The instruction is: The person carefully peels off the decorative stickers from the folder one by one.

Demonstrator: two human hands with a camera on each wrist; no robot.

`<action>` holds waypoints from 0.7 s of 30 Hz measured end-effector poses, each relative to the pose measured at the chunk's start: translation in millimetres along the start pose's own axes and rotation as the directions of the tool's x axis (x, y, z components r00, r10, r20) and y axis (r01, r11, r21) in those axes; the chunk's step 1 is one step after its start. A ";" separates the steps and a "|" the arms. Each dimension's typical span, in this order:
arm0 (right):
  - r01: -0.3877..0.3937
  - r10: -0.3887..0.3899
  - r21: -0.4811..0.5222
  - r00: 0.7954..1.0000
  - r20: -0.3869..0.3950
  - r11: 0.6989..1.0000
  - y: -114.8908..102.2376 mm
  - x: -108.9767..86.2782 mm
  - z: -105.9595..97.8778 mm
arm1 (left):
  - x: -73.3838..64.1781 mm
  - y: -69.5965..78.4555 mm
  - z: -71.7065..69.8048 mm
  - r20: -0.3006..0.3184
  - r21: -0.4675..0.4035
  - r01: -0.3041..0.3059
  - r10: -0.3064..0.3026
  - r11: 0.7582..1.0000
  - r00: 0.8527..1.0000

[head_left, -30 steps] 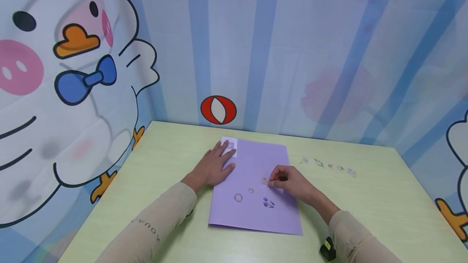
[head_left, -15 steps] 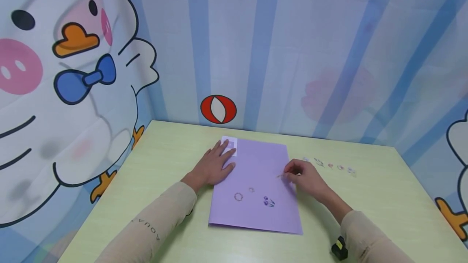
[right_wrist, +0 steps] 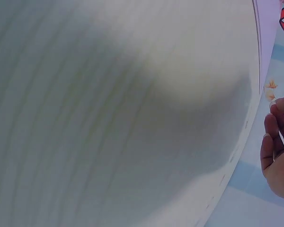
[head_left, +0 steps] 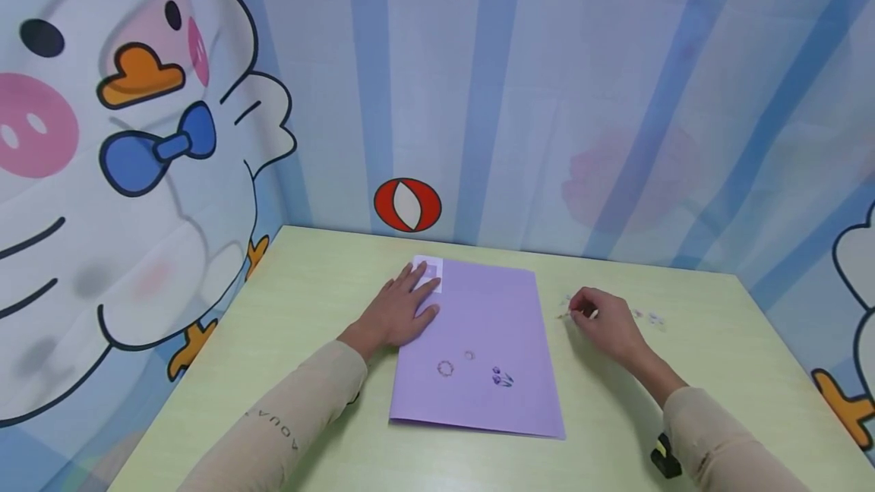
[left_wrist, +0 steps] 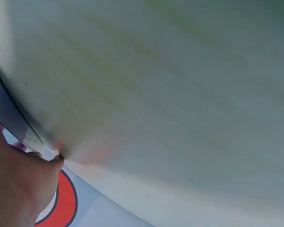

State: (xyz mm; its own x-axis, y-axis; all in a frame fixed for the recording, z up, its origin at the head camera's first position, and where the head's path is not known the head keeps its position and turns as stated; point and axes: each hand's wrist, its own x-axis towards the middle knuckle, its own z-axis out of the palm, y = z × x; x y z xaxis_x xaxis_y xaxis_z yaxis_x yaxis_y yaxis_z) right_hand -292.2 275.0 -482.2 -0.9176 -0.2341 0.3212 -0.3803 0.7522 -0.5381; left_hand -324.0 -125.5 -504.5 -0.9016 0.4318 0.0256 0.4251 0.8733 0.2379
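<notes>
My left hand (head_left: 395,313) lies with spread fingers on the upper left of a purple folded sheet (head_left: 478,310), its fingertips over a small white label (head_left: 435,285). Off the sheet's right edge, my right hand (head_left: 608,323) pinches a small clear sticker with orange flowers (right_wrist: 271,85) between thumb and forefinger. On the lower part of the sheet are a ring-shaped wreath sticker (head_left: 446,368), a smaller ring sticker (head_left: 469,355) and a purple flower sticker (head_left: 502,377). In the left wrist view, the left hand (left_wrist: 23,182) shows only in part.
More small flower stickers (head_left: 655,319) lie in a row on the pale green table (head_left: 328,264) right of the sheet, some hidden behind my right hand. A printed duck curtain (head_left: 519,97) hangs along the back edge.
My right hand has moved right with the orange flower sticker, from above the purple sheet to over the table near the sticker row. My left hand has stayed in place.
</notes>
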 end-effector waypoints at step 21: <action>0.156 -0.143 -0.284 0.988 0.066 0.946 10.7 -7.1 -6.2 | 0.4 0.7 0.2 -0.003 -0.001 -0.001 0.001 1.000 1.000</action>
State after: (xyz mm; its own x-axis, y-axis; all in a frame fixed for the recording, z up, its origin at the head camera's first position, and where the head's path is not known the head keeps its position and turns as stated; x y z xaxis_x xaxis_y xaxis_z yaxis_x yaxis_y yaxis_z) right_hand -289.0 288.5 -485.4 -0.8595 -0.3791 0.3429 -0.4699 0.8501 -0.2378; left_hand -324.0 -124.7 -504.5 -0.9015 0.4319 0.0288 0.4258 0.8728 0.2385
